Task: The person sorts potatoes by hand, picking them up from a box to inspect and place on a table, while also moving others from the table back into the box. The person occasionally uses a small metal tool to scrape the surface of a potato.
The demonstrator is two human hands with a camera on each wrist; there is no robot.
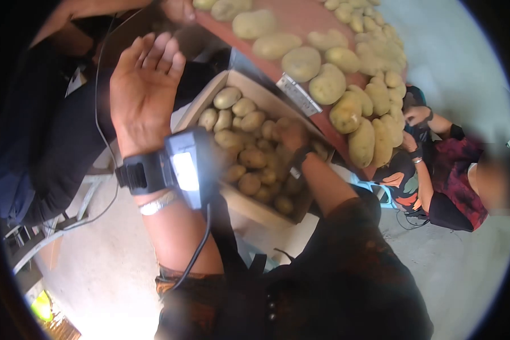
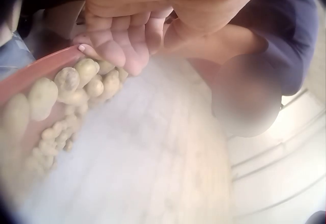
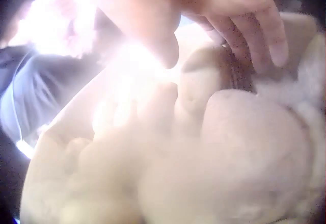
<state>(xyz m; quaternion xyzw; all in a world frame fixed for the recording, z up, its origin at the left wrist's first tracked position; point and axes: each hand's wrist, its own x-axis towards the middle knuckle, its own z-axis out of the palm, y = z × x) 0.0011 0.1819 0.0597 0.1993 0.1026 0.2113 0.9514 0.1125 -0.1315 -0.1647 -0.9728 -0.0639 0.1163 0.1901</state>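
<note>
My right hand (image 1: 292, 136) reaches down into a tan box (image 1: 254, 208) of potatoes (image 1: 253, 158). In the right wrist view its thumb and fingers (image 3: 277, 50) are spread apart over the heap, with a potato (image 3: 198, 84) just below the gap between them. Glare washes out part of that view. My left hand (image 1: 147, 90) is held up to the left of the box, palm showing, fingers loosely bent and nothing in it. Beyond the box, larger potatoes (image 1: 301, 63) lie on a reddish surface (image 1: 300, 20) with a raised edge.
A white label plate (image 1: 298, 93) is fixed to the reddish edge above the box. Another person (image 1: 453, 187) sits at the right. Someone in dark clothes (image 1: 56, 130) is at the left, and another hand (image 1: 178, 10) touches the reddish edge. A cable (image 1: 99, 113) hangs at the left.
</note>
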